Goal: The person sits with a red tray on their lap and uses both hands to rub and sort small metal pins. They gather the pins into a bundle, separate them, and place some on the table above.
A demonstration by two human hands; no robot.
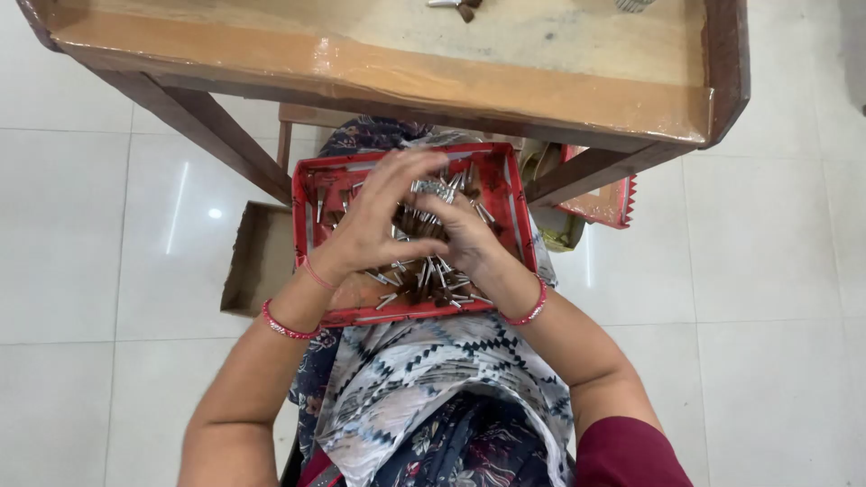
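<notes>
Both hands, left hand (374, 221) and right hand (465, 230), pinch a bundle of metal-tipped pins (439, 189) over the red tray (311, 189), seemingly gathering; next, squaring them evenly.

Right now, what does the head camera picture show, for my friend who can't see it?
Two hands, left hand and right hand, meet over a red tray on a person's lap, pinching a bunch of small metal-tipped pins. Many more pins lie loose in the tray, beneath a wooden table, with a cardboard box on the white floor.
</notes>
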